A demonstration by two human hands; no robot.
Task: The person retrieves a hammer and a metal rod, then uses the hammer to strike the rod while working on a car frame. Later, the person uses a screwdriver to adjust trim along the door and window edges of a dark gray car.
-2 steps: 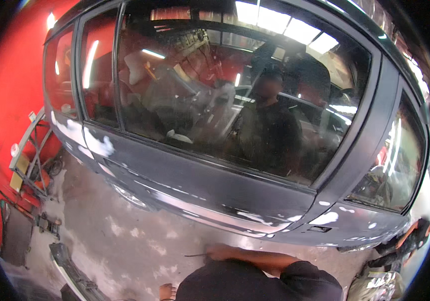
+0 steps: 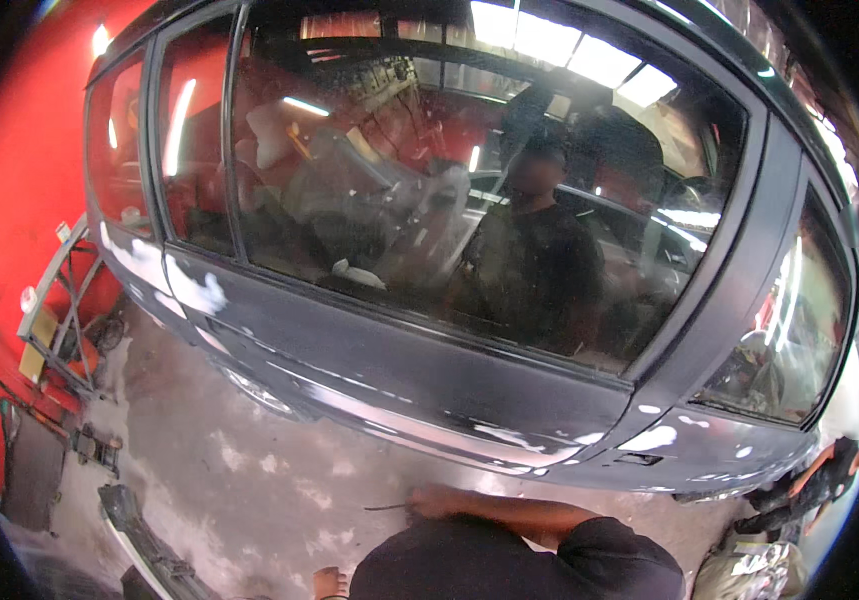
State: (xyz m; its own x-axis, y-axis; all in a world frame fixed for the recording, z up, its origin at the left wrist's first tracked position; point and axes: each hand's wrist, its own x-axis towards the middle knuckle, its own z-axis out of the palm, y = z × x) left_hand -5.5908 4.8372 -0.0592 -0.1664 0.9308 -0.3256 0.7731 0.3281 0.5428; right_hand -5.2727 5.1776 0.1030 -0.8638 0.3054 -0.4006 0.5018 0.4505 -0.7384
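My right forearm crosses in front of my black shirt from the right. At its end my right hand (image 2: pixel 433 501), blurred, is closed on a thin dark stick-like object (image 2: pixel 384 508) that points left. What kind of object it is cannot be made out. Beside my shirt at the lower edge, a small bit of skin with short digits shows, seemingly my left hand (image 2: pixel 328 582); its grip is unclear. Beyond my hands stands a dark grey car (image 2: pixel 419 370) with pale patches along its lower body. Its large side window (image 2: pixel 389 210) reflects a person and ceiling lights.
A metal frame stand (image 2: pixel 69 300) is by the red wall (image 2: pixel 19 180) at left. A long dark and pale panel (image 2: pixel 149 545) lies on the stained concrete floor (image 2: pixel 239 470). Another person's arm (image 2: pixel 811 470) and a covered bundle (image 2: pixel 749 575) are at lower right.
My right hand and the thin object have shifted very slightly to the left. Everything else looks the same.
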